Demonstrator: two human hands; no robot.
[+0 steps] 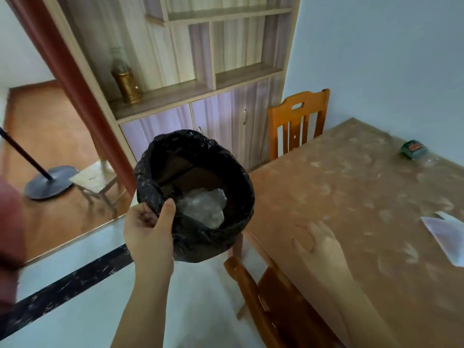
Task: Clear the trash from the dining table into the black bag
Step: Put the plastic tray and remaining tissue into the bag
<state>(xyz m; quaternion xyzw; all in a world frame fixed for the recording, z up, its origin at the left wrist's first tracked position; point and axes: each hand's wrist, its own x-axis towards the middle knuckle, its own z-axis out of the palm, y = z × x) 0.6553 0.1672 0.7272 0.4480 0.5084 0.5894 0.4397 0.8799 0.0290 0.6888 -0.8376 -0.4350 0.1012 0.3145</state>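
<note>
The left hand grips the near rim of the black bag, thumb over the edge and fingers curled outside, holding it up off the floor just beside the table with its mouth gaping upward. Something pale and crumpled, likely clear plastic, already lies at the bottom. The right hand is blurred above the table's near edge, fingers spread and holding nothing. Trash left on the table looks like two pieces: a white paper near the right edge, and a small green-labelled container lying farther back, well apart from the hand. The paper should be light and limp, easy to pinch at a corner or crumple in the palm, though lying flat it may need sliding to the edge or lifting by a raised flap. The container seems light too, probably rounded and prone to rolling, so a grasp around its body would suit. The bag is thin, soft film that sags; holding only one side of the rim may let the mouth fold shut, so drops should aim at the centre. A chair stands tucked below.
</note>
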